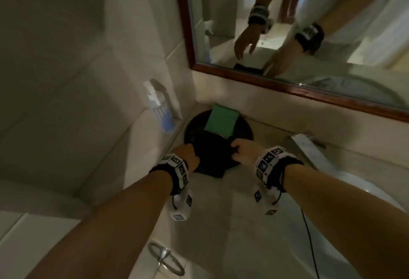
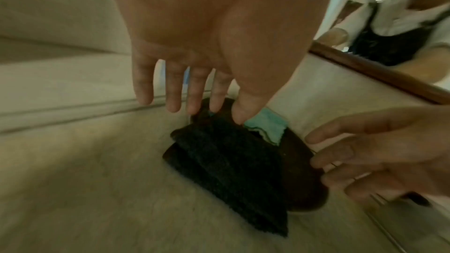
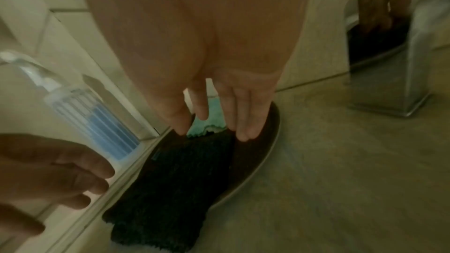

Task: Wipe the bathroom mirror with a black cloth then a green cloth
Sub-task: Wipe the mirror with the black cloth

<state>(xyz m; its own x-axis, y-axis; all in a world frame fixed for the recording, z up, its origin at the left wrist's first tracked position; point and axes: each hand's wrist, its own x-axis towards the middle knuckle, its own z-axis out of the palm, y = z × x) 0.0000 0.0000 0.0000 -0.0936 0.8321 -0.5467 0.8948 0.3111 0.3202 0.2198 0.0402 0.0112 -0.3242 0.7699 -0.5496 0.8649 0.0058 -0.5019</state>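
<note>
Both my hands are reaching down to the black cloth [image 1: 211, 157], lying folded on a dark round tray [image 1: 194, 126] at centre frame in the head view, on the beige worktop [image 1: 232, 212]. The cloth's long axis is running from the near edge of the tray, which it is overhanging toward me, up toward the green cloth [image 1: 220, 121]. The green cloth is sitting folded on the far part of the tray, just beyond the black one, and its near edge is touching or slightly tucked under it; I cannot tell which.

My left hand [image 1: 188, 153] is at the cloth's left side. In the left wrist view the fingers [image 2: 172, 91] are hanging straight and spread, with the thumb tip touching the black cloth's far end. My right hand [image 1: 244, 151] is at the right side, fingers [image 3: 246, 114] extended and held close together, tips touching the cloth's far end and the tray rim. Neither hand is gripping.

The mirror [image 1: 309, 24], in a brown wooden frame, is filling the upper right. A clear spray bottle [image 1: 160, 106] with blue liquid is standing left of the tray against the tiled wall. A chrome tap [image 3: 389, 76] is standing right of the tray.
</note>
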